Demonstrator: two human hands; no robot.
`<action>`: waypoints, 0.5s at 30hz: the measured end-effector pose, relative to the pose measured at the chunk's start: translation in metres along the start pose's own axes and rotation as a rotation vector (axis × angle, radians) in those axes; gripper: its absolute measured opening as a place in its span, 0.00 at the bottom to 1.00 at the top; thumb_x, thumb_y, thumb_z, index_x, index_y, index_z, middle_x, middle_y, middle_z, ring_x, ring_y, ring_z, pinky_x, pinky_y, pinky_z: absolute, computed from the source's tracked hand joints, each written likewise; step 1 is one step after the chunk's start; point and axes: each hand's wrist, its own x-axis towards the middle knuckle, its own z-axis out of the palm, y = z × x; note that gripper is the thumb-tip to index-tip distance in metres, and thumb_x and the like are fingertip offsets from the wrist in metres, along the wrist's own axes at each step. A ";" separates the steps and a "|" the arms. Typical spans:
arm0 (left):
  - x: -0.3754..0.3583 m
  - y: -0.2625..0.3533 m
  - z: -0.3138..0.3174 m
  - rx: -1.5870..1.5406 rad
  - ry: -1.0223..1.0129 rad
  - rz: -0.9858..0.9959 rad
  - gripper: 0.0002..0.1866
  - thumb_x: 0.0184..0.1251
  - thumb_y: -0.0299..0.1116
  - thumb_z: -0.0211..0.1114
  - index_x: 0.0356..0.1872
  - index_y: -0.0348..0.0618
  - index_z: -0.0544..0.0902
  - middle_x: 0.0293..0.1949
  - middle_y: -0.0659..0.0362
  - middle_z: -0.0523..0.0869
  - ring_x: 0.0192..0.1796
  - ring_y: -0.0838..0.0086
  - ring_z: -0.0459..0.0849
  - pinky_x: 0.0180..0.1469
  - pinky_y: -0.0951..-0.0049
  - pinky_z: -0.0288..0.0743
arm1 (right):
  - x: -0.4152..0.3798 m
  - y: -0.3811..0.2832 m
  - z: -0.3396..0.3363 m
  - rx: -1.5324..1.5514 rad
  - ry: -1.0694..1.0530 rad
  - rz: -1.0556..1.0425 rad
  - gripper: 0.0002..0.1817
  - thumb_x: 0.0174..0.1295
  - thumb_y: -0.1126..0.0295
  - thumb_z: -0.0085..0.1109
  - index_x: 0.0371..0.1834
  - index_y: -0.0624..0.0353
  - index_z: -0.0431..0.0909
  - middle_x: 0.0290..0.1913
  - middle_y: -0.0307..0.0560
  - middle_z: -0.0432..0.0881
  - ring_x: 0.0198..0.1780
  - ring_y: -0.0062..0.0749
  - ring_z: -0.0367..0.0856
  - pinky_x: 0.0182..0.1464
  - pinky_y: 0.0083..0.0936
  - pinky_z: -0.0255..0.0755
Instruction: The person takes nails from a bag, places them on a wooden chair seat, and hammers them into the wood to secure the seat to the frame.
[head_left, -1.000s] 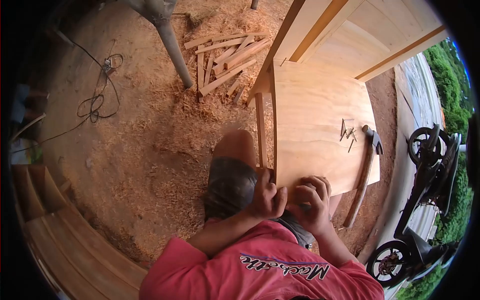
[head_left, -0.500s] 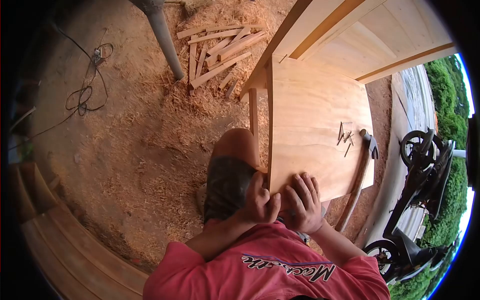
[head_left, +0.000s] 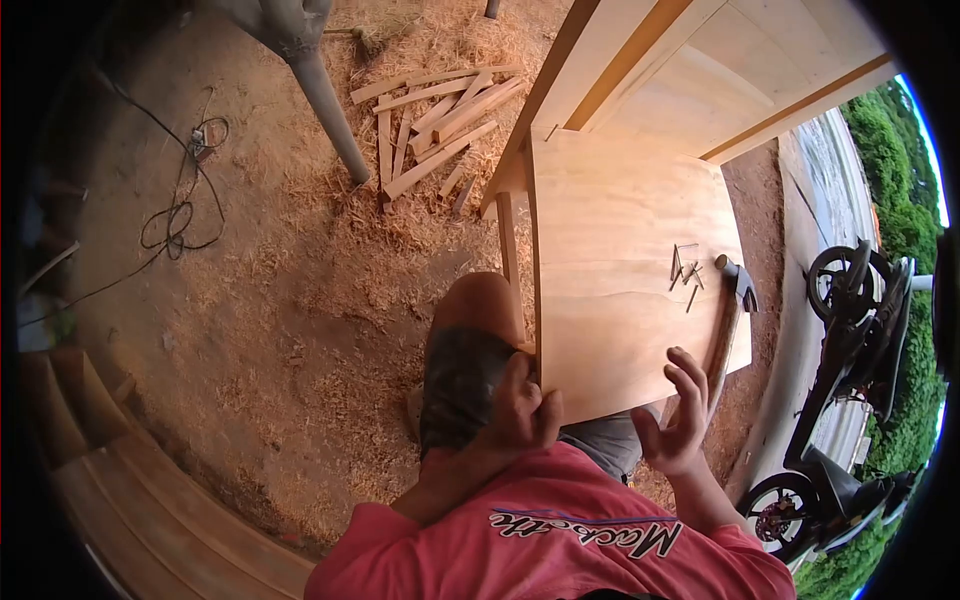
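Touching: left hand (head_left: 525, 405) at the near left corner of the wooden panel (head_left: 620, 220), fingers bent in against its edge; whether it grips the wood, cannot tell.
Right hand: released (head_left: 680, 410) – fingers loosely spread and curved, by the panel's near edge, just beside the hammer handle.
Panel: lies flat in front of the person, its far end against a taller wooden frame (head_left: 760, 75).
Nails: small loose group (head_left: 688, 272) on the right part of the panel, some crossing.
Hammer: along the panel's right side (head_left: 728, 335), head just beside the nails, handle running toward the person and partly hidden behind the right hand.
Ground: wood shavings (head_left: 300, 320) over bare earth; heap of wooden strips (head_left: 440, 130) beyond the person's knee; tangled cord (head_left: 175, 225) far left.
Edges: planks (head_left: 170, 510) lower left – motorbike (head_left: 835, 385) at right.
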 end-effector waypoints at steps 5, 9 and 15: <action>0.001 -0.005 0.008 -0.040 0.049 0.048 0.08 0.66 0.29 0.56 0.33 0.32 0.72 0.38 0.41 0.73 0.35 0.55 0.75 0.34 0.59 0.69 | -0.051 0.050 -0.051 -0.497 0.216 0.657 0.35 0.61 0.70 0.65 0.70 0.68 0.62 0.67 0.62 0.67 0.68 0.53 0.67 0.70 0.45 0.61; 0.001 -0.006 0.009 -0.048 0.050 0.065 0.10 0.67 0.30 0.56 0.30 0.34 0.70 0.37 0.41 0.73 0.34 0.54 0.75 0.34 0.58 0.69 | -0.078 0.076 -0.056 0.352 0.216 1.132 0.26 0.66 0.66 0.62 0.63 0.67 0.67 0.50 0.55 0.80 0.43 0.42 0.83 0.48 0.37 0.78; 0.001 -0.002 0.006 0.029 0.069 0.049 0.13 0.64 0.28 0.58 0.25 0.36 0.65 0.37 0.39 0.72 0.34 0.51 0.74 0.34 0.56 0.69 | -0.059 0.055 -0.071 0.829 0.241 1.181 0.08 0.66 0.67 0.58 0.37 0.58 0.71 0.22 0.43 0.76 0.15 0.28 0.75 0.15 0.23 0.71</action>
